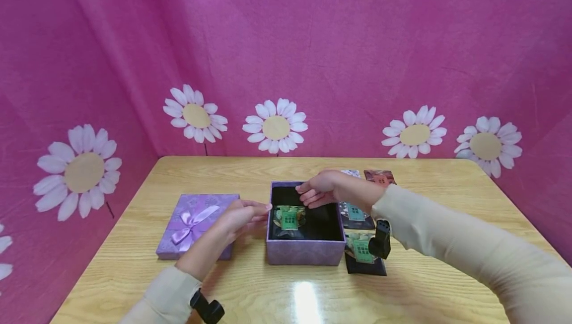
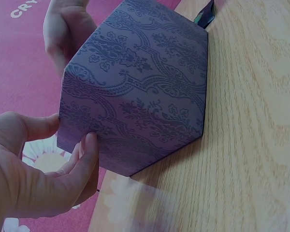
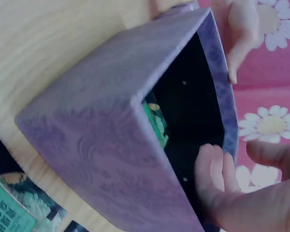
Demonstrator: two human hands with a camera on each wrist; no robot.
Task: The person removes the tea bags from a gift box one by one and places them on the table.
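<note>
A purple patterned gift box (image 1: 306, 253) stands uncovered on the table, its inside black. In it, on the left, lies a black packet with a green label (image 1: 288, 218). My left hand (image 1: 243, 218) touches the box's left side near the rim; the left wrist view shows the thumb at the edge and fingertips on the outer wall. My right hand (image 1: 319, 188) reaches over the back right of the box. In the right wrist view its fingers (image 3: 215, 169) dip inside, the thumb stands apart, and nothing shows between them.
Left of the box lies its purple lid (image 1: 196, 224) with a ribbon bow. To the right are a green-labelled packet (image 1: 364, 254), a blue-labelled packet (image 1: 355, 213) and a red-labelled packet (image 1: 381, 177), partly covered by my right arm. A pink flowered curtain (image 1: 339, 65) hangs behind the table.
</note>
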